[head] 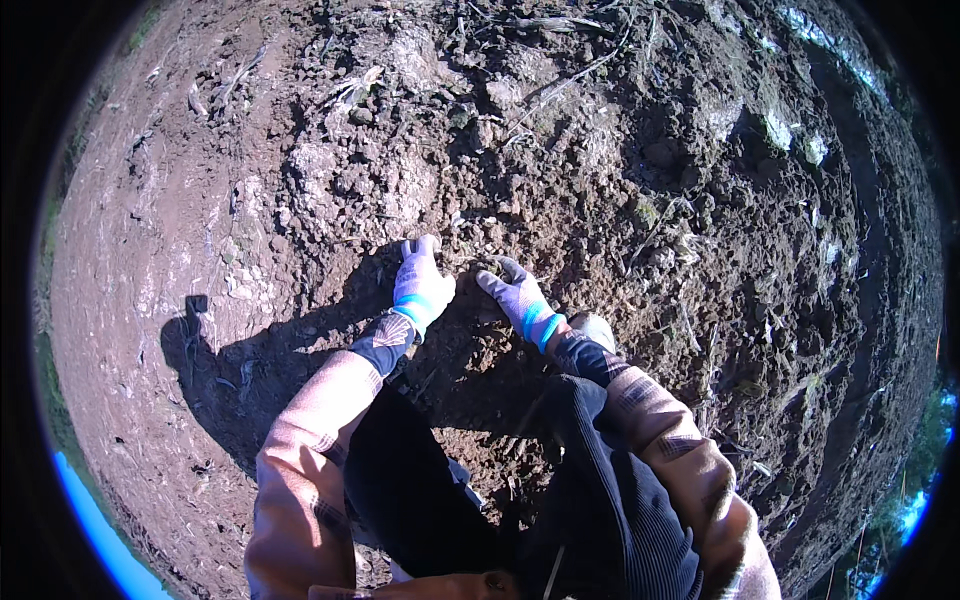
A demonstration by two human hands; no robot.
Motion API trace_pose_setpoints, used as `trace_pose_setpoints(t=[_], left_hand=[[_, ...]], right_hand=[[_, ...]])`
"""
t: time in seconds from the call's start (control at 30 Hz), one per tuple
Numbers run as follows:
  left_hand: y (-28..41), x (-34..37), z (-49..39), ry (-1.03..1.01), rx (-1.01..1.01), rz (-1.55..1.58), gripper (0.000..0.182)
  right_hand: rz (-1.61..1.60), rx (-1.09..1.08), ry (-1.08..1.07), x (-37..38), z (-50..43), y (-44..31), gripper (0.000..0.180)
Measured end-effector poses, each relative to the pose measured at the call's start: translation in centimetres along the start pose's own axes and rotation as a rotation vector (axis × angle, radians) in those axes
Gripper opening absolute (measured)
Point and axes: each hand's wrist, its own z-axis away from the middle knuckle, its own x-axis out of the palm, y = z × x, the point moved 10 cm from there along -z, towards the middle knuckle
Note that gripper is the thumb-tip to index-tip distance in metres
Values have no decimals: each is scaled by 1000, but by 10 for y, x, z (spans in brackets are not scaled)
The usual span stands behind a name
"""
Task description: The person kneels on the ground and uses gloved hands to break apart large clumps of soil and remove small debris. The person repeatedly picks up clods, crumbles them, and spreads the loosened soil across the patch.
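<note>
Loose brown soil (pixel 525 195) full of clods lies before me. My left hand (pixel 422 281), in a pale knit glove with a blue cuff, touches the soil near the middle of the view, its fingertips at the ground. To the right of it, my right hand (pixel 514 294), in a matching glove, bends its fingers down to the soil, with a small bit of greenish matter by the fingertips. Whether either hand grips anything is unclear. The two hands are a short way apart, with shaded soil between them.
Dry stalks (pixel 559 24) and plant scraps lie on the soil farther ahead. Bright patches (pixel 778 131) show at the upper right. My knees in dark corduroy trousers (pixel 637 480) are below, with a shoe (pixel 594 330) just beside my right wrist. My shadow (pixel 247 382) falls to the left.
</note>
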Motion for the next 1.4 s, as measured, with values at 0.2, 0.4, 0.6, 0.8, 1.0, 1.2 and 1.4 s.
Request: trace_pose_setpoints(t=[0.2, 0.4, 0.6, 0.8, 1.0, 1.2, 1.4], left_hand=[[75, 15, 22, -66, 35, 255, 55], [134, -9, 37, -114, 275, 493, 85], [128, -51, 25, 116, 407, 220, 67], [118, 8, 39, -142, 408, -114, 66], [180, 70, 86, -388, 891, -337, 83], [154, 113, 81, -519, 842, -466, 59], [142, 137, 56, -442, 583, -96, 40]], right_hand=[[-549, 246, -323, 21, 11, 3, 44], [-663, 55, -263, -9, 18, -51, 28], [-831, -135, -212, -93, -6, -157, 19], [-193, -378, 220, -208, -22, -241, 14], [90, -567, 395, -235, -17, -296, 22], [336, -725, 584, -264, -17, -305, 28], [797, -615, 827, -309, -5, -296, 30]])
